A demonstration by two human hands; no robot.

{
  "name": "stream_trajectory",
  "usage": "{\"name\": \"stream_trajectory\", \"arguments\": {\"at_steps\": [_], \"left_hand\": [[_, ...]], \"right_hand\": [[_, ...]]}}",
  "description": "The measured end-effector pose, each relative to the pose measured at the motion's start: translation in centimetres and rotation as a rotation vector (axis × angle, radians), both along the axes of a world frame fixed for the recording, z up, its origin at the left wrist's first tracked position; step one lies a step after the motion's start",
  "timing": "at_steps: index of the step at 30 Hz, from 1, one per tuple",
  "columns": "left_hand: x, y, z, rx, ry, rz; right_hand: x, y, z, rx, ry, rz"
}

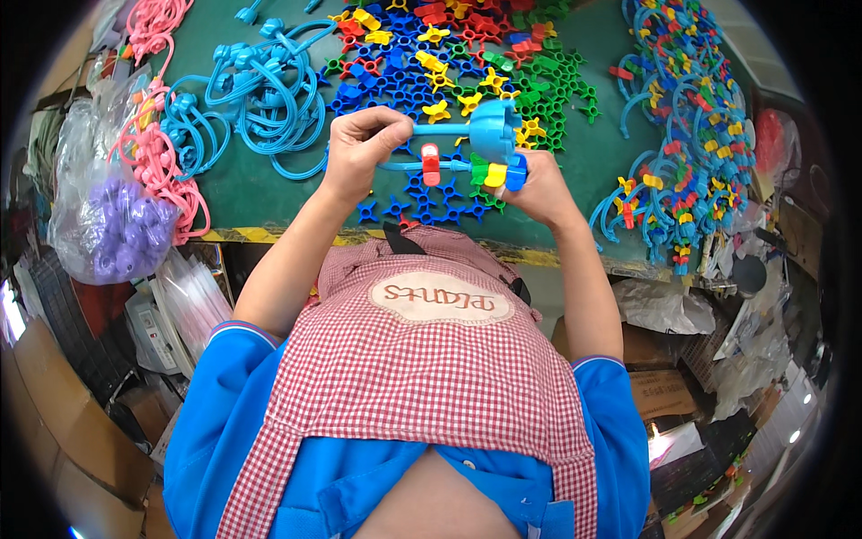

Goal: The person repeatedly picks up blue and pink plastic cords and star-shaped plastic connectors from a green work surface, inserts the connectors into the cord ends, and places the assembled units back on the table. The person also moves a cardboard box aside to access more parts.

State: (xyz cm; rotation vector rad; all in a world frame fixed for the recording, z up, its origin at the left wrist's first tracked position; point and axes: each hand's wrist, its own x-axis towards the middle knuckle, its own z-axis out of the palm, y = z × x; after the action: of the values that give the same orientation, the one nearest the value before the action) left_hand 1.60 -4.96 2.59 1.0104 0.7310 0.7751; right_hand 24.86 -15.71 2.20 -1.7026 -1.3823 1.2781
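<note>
A light-blue plastic cord with a scalloped, cup-shaped end (492,130) is held up over the green table. My left hand (357,151) is closed, thumb and forefinger pinching the cord's straight part. A red plastic piece (431,165) sits on the lower strand, between my hands. Green, yellow and blue pieces (496,173) are bunched on that strand beside my right hand (546,190). That hand is closed around the bunched end, its fingertips partly hidden behind the pieces and the cup. Behind both hands spreads a pile of small star-shaped pieces (440,81) in blue, yellow, red and green.
Tangled light-blue cords (269,85) lie at the left of the table (575,180). Strung multicoloured cords (691,135) heap along its right side. Pink cords (157,148) and a clear bag of purple pieces (130,229) hang at the left edge. Cardboard boxes (660,395) stand below.
</note>
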Motion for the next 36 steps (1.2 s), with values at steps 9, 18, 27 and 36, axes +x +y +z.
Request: {"name": "stream_trajectory", "arguments": {"at_steps": [9, 18, 27, 36], "left_hand": [[0.6, -0.9, 0.2, 0.065, -0.029, -0.16], [0.8, -1.7, -0.2, -0.364, -0.403, -0.155], [2.2, -1.5, -1.2, -0.473, -0.43, 0.021], [1.7, -2.5, -3.9, 0.169, 0.435, -0.097]], "right_hand": [[-0.3, -0.6, -0.9, 0.16, -0.244, 0.129], [-0.4, -1.7, 1.3, -0.155, -0.437, 0.27], [-0.6, -3.2, -0.4, 0.381, 0.103, -0.305], [10.6, -5.9, -3.0, 0.457, -0.16, -0.892]]}}
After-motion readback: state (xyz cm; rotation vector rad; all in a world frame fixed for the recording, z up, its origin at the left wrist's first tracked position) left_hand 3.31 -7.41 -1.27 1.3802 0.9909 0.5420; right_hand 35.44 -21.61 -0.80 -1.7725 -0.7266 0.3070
